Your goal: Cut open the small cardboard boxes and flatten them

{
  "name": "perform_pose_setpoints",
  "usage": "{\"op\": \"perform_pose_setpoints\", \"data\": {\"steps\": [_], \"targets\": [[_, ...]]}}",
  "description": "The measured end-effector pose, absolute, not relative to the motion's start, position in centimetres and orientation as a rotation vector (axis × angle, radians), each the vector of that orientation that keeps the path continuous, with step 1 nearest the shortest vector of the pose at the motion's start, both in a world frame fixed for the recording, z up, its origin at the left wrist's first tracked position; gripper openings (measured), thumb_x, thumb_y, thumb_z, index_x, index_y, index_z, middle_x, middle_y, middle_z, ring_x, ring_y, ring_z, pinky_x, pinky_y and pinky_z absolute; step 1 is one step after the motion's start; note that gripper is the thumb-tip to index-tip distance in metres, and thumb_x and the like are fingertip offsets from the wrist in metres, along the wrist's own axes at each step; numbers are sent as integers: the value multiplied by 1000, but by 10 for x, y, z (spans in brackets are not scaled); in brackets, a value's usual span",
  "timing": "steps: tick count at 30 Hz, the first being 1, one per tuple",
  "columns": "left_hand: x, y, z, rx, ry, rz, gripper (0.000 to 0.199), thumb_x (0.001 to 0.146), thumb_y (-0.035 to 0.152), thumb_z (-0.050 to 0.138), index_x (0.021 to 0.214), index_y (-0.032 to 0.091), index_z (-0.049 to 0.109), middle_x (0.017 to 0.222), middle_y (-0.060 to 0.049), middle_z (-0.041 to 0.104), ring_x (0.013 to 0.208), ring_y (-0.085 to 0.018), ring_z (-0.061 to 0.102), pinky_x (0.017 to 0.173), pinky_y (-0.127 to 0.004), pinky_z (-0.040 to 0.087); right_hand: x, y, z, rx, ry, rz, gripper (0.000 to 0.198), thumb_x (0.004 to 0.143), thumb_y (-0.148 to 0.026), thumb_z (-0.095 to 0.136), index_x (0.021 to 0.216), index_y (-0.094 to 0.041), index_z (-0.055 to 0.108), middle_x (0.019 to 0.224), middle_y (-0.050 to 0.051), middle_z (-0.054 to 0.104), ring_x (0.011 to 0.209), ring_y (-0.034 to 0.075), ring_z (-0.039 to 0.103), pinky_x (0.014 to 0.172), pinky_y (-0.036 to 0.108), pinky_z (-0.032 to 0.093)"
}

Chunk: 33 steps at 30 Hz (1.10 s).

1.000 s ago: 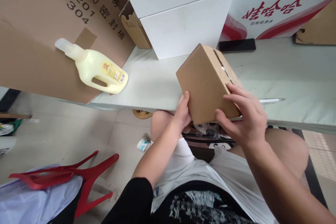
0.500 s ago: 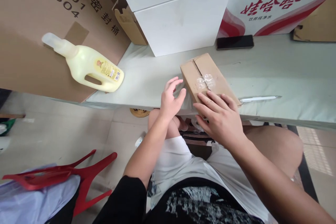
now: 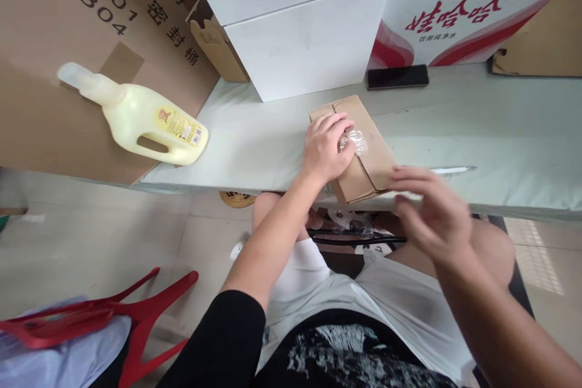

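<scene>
A small brown cardboard box (image 3: pixel 370 127) lies on the covered table, a dark seam running between its top flaps and a crumpled patch of clear tape (image 3: pixel 357 142) across the seam. My left hand (image 3: pixel 325 145) is curled over the box's left side, its fingers bent on top and the thumb against the tape. Whether the tape itself is pinched, I cannot tell. Blurred by motion, my right hand (image 3: pixel 431 206) is at the box's front right corner, with thumb and fingers apart and nothing visible between them. A white pen (image 3: pixel 450 170) lies just beyond it.
A pale yellow bottle (image 3: pixel 152 121) stands on the left by a large carton (image 3: pixel 40 91). White boxes (image 3: pixel 309 42) line the back, with a black phone (image 3: pixel 398 77) before them. A red chair (image 3: pixel 145 327) is at lower left; the table's front edge (image 3: pixel 522 212) is above my knees.
My left hand has moved right, from beside the box onto its top by the tape. My right hand has come off the box top and shifted right. The view has shifted slightly.
</scene>
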<state>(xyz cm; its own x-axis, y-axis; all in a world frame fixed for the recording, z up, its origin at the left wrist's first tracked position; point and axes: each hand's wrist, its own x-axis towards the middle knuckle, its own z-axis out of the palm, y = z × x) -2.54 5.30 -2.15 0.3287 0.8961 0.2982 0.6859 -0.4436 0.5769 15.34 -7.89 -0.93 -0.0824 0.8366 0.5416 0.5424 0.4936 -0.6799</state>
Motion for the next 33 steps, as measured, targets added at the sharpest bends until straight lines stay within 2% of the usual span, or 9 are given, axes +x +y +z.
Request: {"op": "perform_pose_setpoints", "data": {"steps": [4, 8, 11, 16, 19, 21, 25, 28, 33], "targets": [[-28, 51, -21, 2261, 1394, 823, 31, 85, 24, 61, 115, 23, 70, 142, -5, 65, 138, -26, 52, 125, -45, 34, 217, -65, -48, -1761, -1523, -47, 34, 82, -13, 50, 103, -24, 73, 107, 14, 75, 103, 32, 72, 90, 50, 56], [-27, 52, -19, 2270, 1380, 813, 27, 84, 26, 62, 110, 26, 68, 141, -5, 65, 138, -28, 52, 123, -48, 36, 263, -53, -99, -1958, -1743, -27, 39, 78, -19, 49, 107, -22, 75, 122, 19, 73, 108, 36, 68, 97, 55, 49], [-28, 52, -19, 2286, 1360, 815, 30, 84, 30, 63, 113, 26, 64, 140, -6, 65, 137, -29, 52, 123, -48, 35, 276, -52, -118, -2003, -1783, 8, 28, 82, -27, 48, 92, -26, 74, 108, 17, 76, 96, 33, 67, 95, 55, 46], [-28, 49, -19, 2219, 1390, 867, 49, 81, 32, 68, 126, 24, 53, 131, -10, 65, 132, -30, 55, 119, -47, 39, 270, -48, -91, -2210, -1478, 89, 6, 73, -31, 60, 75, -26, 62, 79, 13, 68, 77, 27, 60, 82, 51, 46], [-27, 48, -20, 2226, 1383, 880, 52, 80, 32, 68, 128, 23, 50, 131, -10, 64, 129, -30, 56, 118, -47, 38, 251, -43, -52, -2078, -1075, 135, 22, 65, -33, 69, 75, -27, 51, 67, 3, 57, 60, 20, 56, 65, 45, 46], [-27, 48, -21, 2240, 1387, 886, 52, 79, 32, 68, 127, 23, 50, 131, -10, 65, 129, -30, 56, 117, -47, 39, 230, -40, -24, -1659, -923, 188, 37, 55, -32, 75, 73, -28, 42, 62, -3, 50, 52, 18, 55, 54, 40, 48], [-27, 51, -26, 2261, 1403, 902, 51, 79, 30, 64, 127, 22, 49, 132, -11, 66, 130, -30, 56, 117, -46, 40, 179, -34, 19, -1166, -895, 425, 18, 73, -33, 70, 75, -27, 53, 60, -6, 44, 41, 13, 48, 44, 35, 48], [-27, 54, -32, 2271, 1389, 930, 54, 80, 33, 65, 129, 22, 47, 135, -12, 65, 132, -31, 56, 117, -48, 41, 143, -24, 29, -1173, -1003, 680, 18, 90, -44, 63, 92, -26, 62, 66, -3, 56, 49, 15, 60, 45, 31, 47], [-27, 55, -41, 2274, 1362, 980, 62, 85, 41, 66, 138, 25, 38, 145, -13, 60, 138, -31, 54, 119, -51, 40, 112, -5, 14, -1235, -1121, 832, 22, 92, -45, 62, 94, -23, 64, 80, 3, 69, 58, 15, 66, 48, 29, 52]]}}
